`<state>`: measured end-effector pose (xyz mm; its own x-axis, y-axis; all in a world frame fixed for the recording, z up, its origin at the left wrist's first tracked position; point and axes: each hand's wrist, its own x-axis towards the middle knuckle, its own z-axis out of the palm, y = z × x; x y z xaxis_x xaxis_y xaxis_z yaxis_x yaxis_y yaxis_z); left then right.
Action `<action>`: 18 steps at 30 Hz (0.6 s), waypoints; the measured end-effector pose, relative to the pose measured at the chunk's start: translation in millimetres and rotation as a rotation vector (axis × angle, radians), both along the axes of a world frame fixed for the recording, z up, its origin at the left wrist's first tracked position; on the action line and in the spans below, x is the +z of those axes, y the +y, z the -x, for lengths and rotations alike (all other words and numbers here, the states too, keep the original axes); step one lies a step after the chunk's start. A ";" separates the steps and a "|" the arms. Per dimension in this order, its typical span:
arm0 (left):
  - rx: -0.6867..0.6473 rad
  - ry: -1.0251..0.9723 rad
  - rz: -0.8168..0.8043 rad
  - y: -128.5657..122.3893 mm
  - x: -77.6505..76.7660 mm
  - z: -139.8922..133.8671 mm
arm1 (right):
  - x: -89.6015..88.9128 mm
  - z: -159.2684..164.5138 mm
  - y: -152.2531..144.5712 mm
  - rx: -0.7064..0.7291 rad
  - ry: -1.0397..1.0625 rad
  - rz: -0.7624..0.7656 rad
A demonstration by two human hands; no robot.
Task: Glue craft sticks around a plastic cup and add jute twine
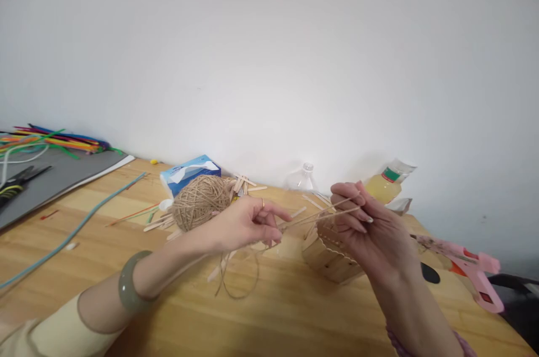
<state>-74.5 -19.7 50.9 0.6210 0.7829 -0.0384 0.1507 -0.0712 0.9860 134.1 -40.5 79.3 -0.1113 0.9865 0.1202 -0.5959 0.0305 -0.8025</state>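
Note:
A thin strand of jute twine is stretched doubled between my hands above the table. My left hand, palm down with a ring on it, pinches the twine between thumb and fingers. My right hand is closed on the other end, fingers curled and the twine running between them. Below my left hand a loose loop of twine hangs. Behind my left wrist sits a large ball of jute twine. A small wooden-stick container stands beside my right hand, which partly hides it.
A blue tissue pack, wooden craft sticks, a clear plastic bottle top and a bottle of yellow liquid line the wall. A pink glue gun lies right. Pliers, coloured pipe cleaners and a blue cord lie left.

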 end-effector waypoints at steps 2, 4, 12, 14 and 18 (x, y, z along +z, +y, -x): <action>-0.007 0.009 0.007 -2.4 1.7 0.7 | 1.9 -0.5 -2.2 -0.023 -0.021 -0.013; -0.018 0.010 0.010 -3.9 2.6 1.9 | 1.7 -0.6 -3.8 -0.041 -0.011 -0.003; -0.038 -0.063 0.177 -3.3 0.5 1.3 | 4.3 -15.2 5.4 -0.030 -0.160 0.108; -0.024 -0.086 0.228 -3.1 -0.2 -0.3 | 4.4 -18.2 8.9 -0.041 -0.295 0.106; 0.106 -0.195 0.244 -2.3 -1.5 -3.0 | -3.1 -8.7 8.8 0.042 -0.403 0.049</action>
